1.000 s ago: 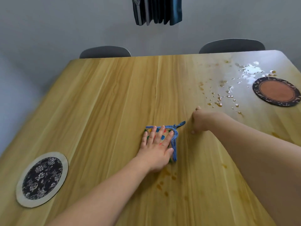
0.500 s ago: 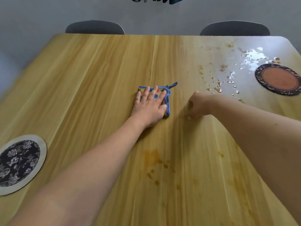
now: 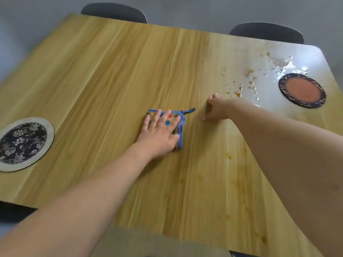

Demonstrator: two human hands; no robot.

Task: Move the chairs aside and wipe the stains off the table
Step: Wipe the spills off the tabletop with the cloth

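My left hand point(image 3: 159, 133) lies flat with spread fingers on a small dotted cloth with blue trim point(image 3: 181, 125), pressing it onto the wooden table point(image 3: 111, 80) near the middle. My right hand point(image 3: 216, 108) rests on the table just right of the cloth, fingers curled, holding nothing. Brown droplets and wet splashes point(image 3: 248, 84) spread over the far right of the table. Faint orange smears point(image 3: 229, 156) mark the wood nearer to me. Two dark chair backs point(image 3: 115, 12) point(image 3: 267, 32) show behind the far edge.
A round floral mat point(image 3: 22, 143) lies at the left edge. A round dark-rimmed orange mat point(image 3: 302, 89) lies at the far right beside the splashes. A dark chair part point(image 3: 11, 212) shows at the near left edge.
My left hand pushed the cloth away from me and then slightly back. The brown spots near the cloth's earlier place have faded to faint smears. My right hand stayed beside it.
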